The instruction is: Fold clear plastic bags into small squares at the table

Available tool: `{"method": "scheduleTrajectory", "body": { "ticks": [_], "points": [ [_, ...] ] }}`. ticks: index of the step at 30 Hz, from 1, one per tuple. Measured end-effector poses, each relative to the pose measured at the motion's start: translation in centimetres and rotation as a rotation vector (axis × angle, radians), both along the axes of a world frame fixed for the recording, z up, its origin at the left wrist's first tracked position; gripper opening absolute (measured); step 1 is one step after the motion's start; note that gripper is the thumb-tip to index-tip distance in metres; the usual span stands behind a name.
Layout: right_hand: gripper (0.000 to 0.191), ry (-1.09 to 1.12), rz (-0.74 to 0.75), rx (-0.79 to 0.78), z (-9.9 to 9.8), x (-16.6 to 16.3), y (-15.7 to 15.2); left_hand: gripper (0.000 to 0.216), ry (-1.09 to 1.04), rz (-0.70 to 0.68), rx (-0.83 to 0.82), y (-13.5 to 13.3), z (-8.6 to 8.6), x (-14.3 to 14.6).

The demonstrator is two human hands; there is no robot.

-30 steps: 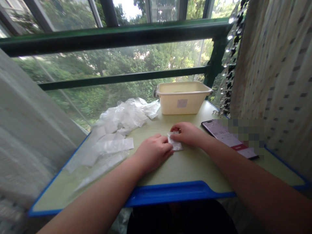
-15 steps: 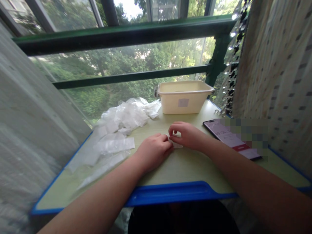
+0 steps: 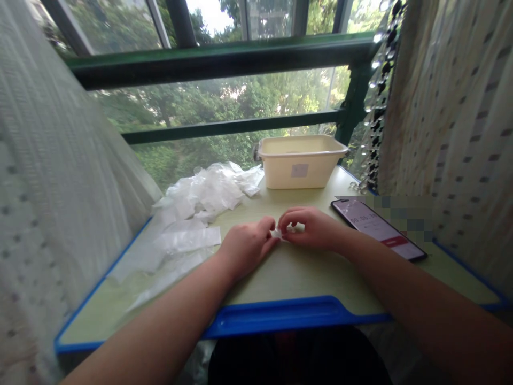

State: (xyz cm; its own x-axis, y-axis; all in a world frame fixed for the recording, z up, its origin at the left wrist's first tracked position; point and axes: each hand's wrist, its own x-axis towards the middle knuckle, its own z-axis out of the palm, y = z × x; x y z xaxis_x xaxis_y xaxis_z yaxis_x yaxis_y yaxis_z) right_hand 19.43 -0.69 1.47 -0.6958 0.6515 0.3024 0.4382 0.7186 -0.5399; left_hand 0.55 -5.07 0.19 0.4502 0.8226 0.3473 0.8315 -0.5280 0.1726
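Over the middle of the table [image 3: 288, 275], my two hands meet at a small, thin white piece [image 3: 277, 233], mostly covered by the fingers. My left hand [image 3: 245, 247] closes on its left side, thumb and forefinger brought together. From the right, the bent fingers of my right hand [image 3: 312, 227] pinch the same piece. Whether it is paper or plastic film, I cannot tell. Left of my left hand lies a loose heap of clear, thin plastic bags [image 3: 208, 190], with a flat white packet [image 3: 192, 239] at its near side.
Behind my hands stands a cream plastic bin [image 3: 276, 174] with a pale label. A phone [image 3: 374, 227] showing a timer lies to the right. Blue edging [image 3: 280, 315] borders the table. Curtains [image 3: 444, 117] hang at both sides, and a green railing [image 3: 224, 61] runs behind.
My left fingers have lifted and drawn slightly left from lying over the white piece. My right fingers have curled down closer to it. The view has shifted a little.
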Motion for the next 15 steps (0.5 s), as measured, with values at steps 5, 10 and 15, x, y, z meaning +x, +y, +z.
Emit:
{"method": "scheduleTrajectory", "body": {
  "ticks": [5, 10, 15],
  "points": [
    [0.015, 0.039, 0.069, -0.061, 0.0, 0.3, -0.3, 0.024, 0.051, -0.075, 0.024, -0.1, 0.1, -0.1],
    [0.019, -0.013, 0.095, -0.099, 0.1, 0.6, -0.4, 0.029, 0.102, -0.089, 0.075, -0.3, 0.1, -0.3],
    [0.018, -0.056, 0.115, -0.067, 0.4, 1.3, -0.2, 0.024, 0.107, -0.153, 0.124, -0.3, 0.1, -0.3]
  ]
}}
